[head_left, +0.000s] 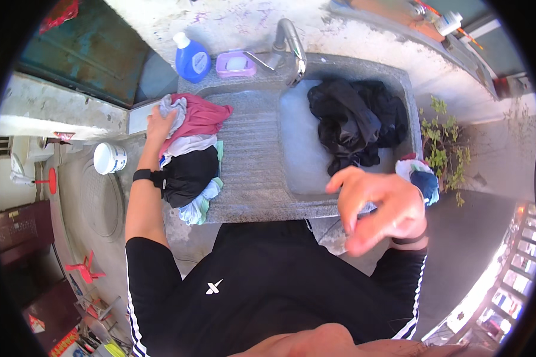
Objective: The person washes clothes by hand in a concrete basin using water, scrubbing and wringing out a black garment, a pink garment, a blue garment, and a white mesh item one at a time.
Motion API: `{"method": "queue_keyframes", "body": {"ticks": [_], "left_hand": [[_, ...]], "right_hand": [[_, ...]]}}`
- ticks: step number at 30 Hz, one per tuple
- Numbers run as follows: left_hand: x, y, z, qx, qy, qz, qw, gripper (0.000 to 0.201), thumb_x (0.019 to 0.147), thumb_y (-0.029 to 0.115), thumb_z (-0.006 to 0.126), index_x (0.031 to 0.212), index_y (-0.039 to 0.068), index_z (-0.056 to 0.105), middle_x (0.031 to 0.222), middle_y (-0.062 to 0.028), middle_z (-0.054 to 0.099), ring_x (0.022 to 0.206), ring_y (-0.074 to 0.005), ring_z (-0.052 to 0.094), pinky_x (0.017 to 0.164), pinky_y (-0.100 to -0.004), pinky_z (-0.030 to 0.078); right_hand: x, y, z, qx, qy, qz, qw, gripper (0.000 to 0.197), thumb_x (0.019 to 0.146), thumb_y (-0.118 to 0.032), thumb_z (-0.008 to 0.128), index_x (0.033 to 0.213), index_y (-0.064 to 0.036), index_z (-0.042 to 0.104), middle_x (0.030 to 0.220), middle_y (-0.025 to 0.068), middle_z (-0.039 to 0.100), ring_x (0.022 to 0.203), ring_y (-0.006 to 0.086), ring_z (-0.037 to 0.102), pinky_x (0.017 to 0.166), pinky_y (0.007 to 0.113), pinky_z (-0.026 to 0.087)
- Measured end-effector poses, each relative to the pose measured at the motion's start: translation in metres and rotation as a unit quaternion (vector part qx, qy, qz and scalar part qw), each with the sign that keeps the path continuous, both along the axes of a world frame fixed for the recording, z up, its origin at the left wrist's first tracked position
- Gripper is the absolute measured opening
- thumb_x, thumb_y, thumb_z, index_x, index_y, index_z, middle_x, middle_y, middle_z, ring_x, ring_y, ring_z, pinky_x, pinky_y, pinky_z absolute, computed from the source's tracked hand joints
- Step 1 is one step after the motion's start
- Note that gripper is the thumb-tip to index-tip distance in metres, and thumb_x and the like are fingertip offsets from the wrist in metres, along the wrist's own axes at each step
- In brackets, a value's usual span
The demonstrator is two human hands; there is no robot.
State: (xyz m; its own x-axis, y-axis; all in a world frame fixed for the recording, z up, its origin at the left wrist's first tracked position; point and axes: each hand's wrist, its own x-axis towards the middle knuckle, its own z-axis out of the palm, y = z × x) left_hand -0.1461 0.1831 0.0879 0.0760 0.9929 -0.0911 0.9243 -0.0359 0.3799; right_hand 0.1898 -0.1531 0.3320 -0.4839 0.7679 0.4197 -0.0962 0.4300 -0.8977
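My left hand (158,124) reaches to the far left of the stone sink and is closed on a light grey cloth (173,112). Beneath and beside it lies a pink garment (203,114), heaped with a white cloth (192,144), a black garment (192,172) and a pale blue-green one (202,203) along the ribbed washboard (250,154). My right hand (381,205) hovers over the front right edge of the basin, fingers apart and loosely bent, nothing in them. Behind it, dark wet clothes (360,122) bunch up in the basin (298,154).
A chrome faucet (289,50) arches over the basin. Left of it stand a pink soap dish (236,63) and a blue bottle (192,59). More clothes (421,178) hang at the right edge, near a plant (445,143). A white bucket (109,158) sits left, beyond my arm.
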Motion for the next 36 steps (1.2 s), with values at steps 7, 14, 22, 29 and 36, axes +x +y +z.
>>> {"method": "queue_keyframes", "body": {"ticks": [7,14,22,29,36], "left_hand": [[-0.006,0.0,0.007,0.069,-0.039,-0.115,0.99,0.075,0.068,0.047,0.067,0.124,0.005,0.041,0.121,-0.0255,0.04,0.113,-0.0367,0.039,0.094,-0.0403,0.033],[0.008,-0.017,0.024,0.155,-0.024,-0.155,0.975,0.063,0.074,0.036,0.065,0.121,0.002,0.042,0.12,-0.0244,0.041,0.112,-0.0366,0.039,0.094,-0.04,0.033],[0.039,-0.048,0.055,0.186,-0.07,-0.239,0.95,0.049,0.075,0.023,0.064,0.116,0.0,0.047,0.115,-0.0195,0.047,0.111,-0.0319,0.042,0.094,-0.0378,0.033],[0.086,-0.125,0.126,0.017,-0.273,-0.39,0.879,0.032,0.075,0.009,0.062,0.104,0.0,0.056,0.107,-0.012,0.054,0.101,-0.0234,0.052,0.087,-0.0319,0.039],[0.109,-0.194,0.208,-0.249,-0.523,-0.566,0.587,0.017,0.069,0.011,0.069,0.086,0.013,0.068,0.102,-0.0119,0.054,0.081,-0.0234,0.054,0.067,-0.0334,0.04]], "right_hand": [[-0.011,-0.001,0.015,-0.004,0.076,0.069,0.995,0.037,0.079,0.008,0.05,0.094,-0.0197,0.068,0.086,0.0049,0.054,0.069,0.0167,0.05,0.081,0.042,0.036],[-0.011,0.01,0.001,-0.016,0.105,0.08,0.991,0.039,0.076,0.009,0.051,0.097,-0.0207,0.067,0.086,0.0039,0.053,0.068,0.0156,0.049,0.08,0.041,0.036],[-0.008,0.014,-0.017,-0.049,0.131,0.138,0.981,0.037,0.08,0.005,0.049,0.101,-0.0208,0.065,0.087,0.0038,0.052,0.068,0.0158,0.05,0.08,0.042,0.036],[-0.003,0.008,-0.032,-0.089,0.121,0.152,0.977,0.019,0.085,-0.007,0.051,0.096,-0.0126,0.066,0.086,0.0034,0.052,0.07,0.0168,0.051,0.081,0.041,0.036],[0.098,0.033,-0.201,-0.035,-0.469,-0.523,0.711,0.036,0.073,-0.022,0.064,0.106,-0.0086,0.056,0.102,0.0145,0.053,0.097,0.0313,0.049,0.083,0.038,0.04]]}}
